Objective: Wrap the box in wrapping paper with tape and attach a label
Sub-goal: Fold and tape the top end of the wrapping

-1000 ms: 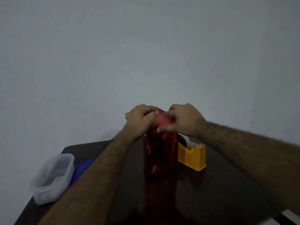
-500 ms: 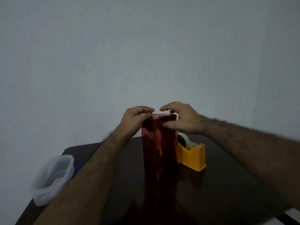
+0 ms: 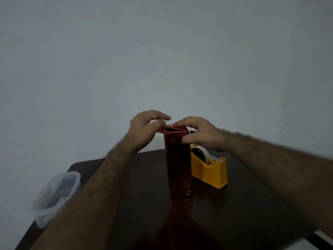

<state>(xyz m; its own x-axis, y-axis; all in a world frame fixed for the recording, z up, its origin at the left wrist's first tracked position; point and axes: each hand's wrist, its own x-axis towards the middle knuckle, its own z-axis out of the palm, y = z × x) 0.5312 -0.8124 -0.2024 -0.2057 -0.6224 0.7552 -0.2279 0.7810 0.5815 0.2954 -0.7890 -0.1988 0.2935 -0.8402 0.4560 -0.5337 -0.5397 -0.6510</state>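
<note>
A tall box wrapped in shiny red paper point(image 3: 178, 165) stands upright on the dark table point(image 3: 234, 213). At its top end the paper flaps are partly folded. My left hand point(image 3: 146, 129) pinches the left flap of the paper between thumb and fingers. My right hand point(image 3: 200, 134) grips the top right corner of the box, thumb on the near face and fingers over the top. Just right of the box sits a yellow tape dispenser point(image 3: 209, 168) with a white roll. No label is visible.
A clear plastic container point(image 3: 54, 193) sits at the table's left edge. A pale wall rises close behind the table. A light surface point(image 3: 324, 240) shows past the table's near right corner.
Both hands have lifted off the box top, where they pressed the paper down. The left hand has since drawn a flap out to the left, and the right has shifted to the top right corner.
</note>
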